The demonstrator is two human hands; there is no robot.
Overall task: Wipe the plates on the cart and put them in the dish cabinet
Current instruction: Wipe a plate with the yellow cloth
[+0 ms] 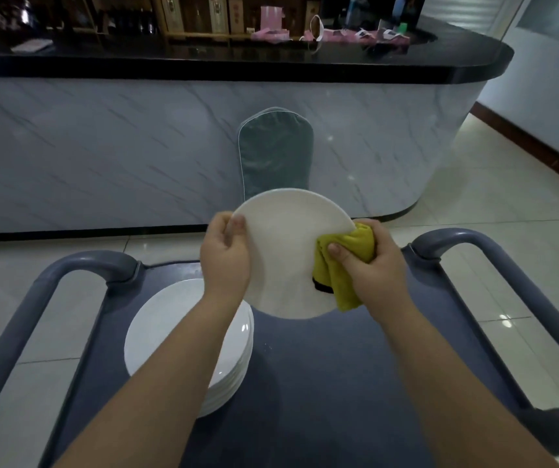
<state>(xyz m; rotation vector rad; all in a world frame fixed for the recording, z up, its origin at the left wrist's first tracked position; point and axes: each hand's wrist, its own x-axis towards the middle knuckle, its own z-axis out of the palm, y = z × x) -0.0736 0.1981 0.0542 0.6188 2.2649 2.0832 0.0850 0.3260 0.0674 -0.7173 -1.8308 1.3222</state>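
My left hand grips the left rim of a white plate, thumb on its face, and holds it tilted up above the cart. My right hand clutches a yellow-green cloth with a black edge, pressed against the plate's right side and wrapped over its rim. Below, a stack of several white plates sits on the left part of the grey-blue cart top, partly hidden by my left forearm.
The cart has grey tubular handles at left and right. Ahead stands a marble-fronted counter with a black top, and a teal covered chair against it. Tiled floor extends to the right.
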